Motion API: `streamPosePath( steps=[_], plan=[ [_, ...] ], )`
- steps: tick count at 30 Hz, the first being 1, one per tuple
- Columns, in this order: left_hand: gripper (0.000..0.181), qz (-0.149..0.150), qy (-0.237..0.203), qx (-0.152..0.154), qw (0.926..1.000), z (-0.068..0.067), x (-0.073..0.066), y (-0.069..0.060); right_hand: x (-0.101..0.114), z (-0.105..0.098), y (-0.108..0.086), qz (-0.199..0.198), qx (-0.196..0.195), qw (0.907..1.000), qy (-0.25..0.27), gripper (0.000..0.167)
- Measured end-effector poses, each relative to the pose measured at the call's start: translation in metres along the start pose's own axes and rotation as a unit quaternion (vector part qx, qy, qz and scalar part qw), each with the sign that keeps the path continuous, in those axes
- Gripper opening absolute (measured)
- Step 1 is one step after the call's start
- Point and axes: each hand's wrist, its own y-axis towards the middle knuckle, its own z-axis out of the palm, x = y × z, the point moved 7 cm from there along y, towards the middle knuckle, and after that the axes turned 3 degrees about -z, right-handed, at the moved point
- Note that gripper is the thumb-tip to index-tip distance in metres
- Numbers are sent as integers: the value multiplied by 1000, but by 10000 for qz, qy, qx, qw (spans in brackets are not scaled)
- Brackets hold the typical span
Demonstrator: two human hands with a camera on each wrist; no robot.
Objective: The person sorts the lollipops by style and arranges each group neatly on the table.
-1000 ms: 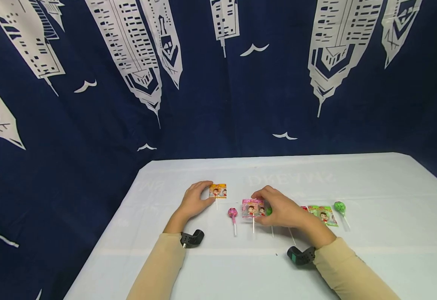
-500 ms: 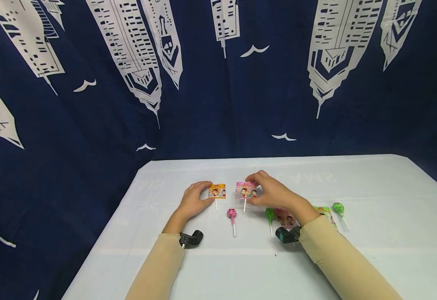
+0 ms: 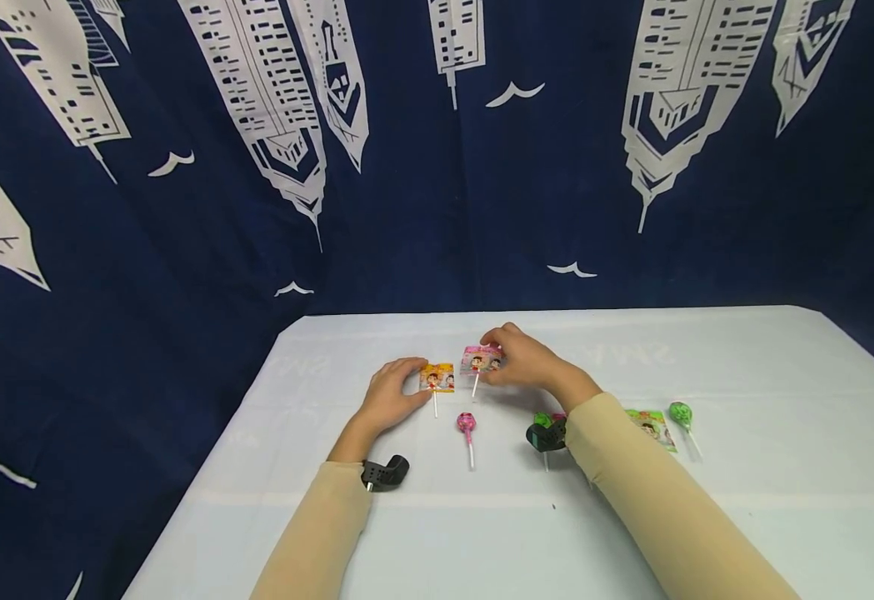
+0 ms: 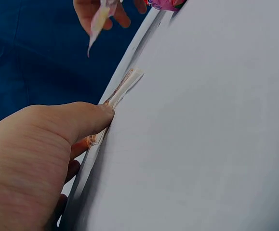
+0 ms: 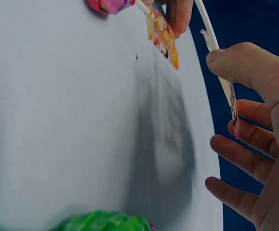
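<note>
My left hand [image 3: 392, 395] pinches the left edge of a flat lollipop in an orange wrapper [image 3: 442, 378], near the table's surface. In the left wrist view the thumb lies across this wrapper, seen nearly edge-on. To its right, my right hand [image 3: 524, 360] pinches a flat lollipop in a pink wrapper [image 3: 476, 360], raised off the table with its stick pointing down. The right wrist view shows the pink wrapper [image 5: 234, 115] edge-on between thumb and fingers. A round pink lollipop [image 3: 466, 423] lies nearer the front, between the hands.
Under the right wrist lies a round green lollipop [image 3: 542, 419], partly hidden by the black wrist camera [image 3: 546, 436]. A flat green-wrapped lollipop [image 3: 654, 427] and another round green lollipop [image 3: 681, 414] lie on the right of the white table [image 3: 437, 533]. A dark blue curtain [image 3: 437, 208] hangs behind.
The right hand has lifted the pink-wrapped lollipop from the row and carried it left and away, beside the orange one. The left hand keeps its place.
</note>
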Motion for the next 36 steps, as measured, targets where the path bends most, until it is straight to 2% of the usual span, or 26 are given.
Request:
streamPosePath(
  steps=[10,19,28,36],
  plan=[
    [53,45,-27,-15,10000,0,-1,1,-11,16,11,355,486,9971,-466,62],
    [53,81,-9,-28,10000,1,0,1,-8,21,12,187,589,9959,-661,61],
    [53,81,31,-41,10000,0,2,1,-8,26,11,353,656,9944,-743,61],
    [54,67,23,28,10000,0,1,1,-12,29,12,307,575,9946,-812,61]
  ],
)
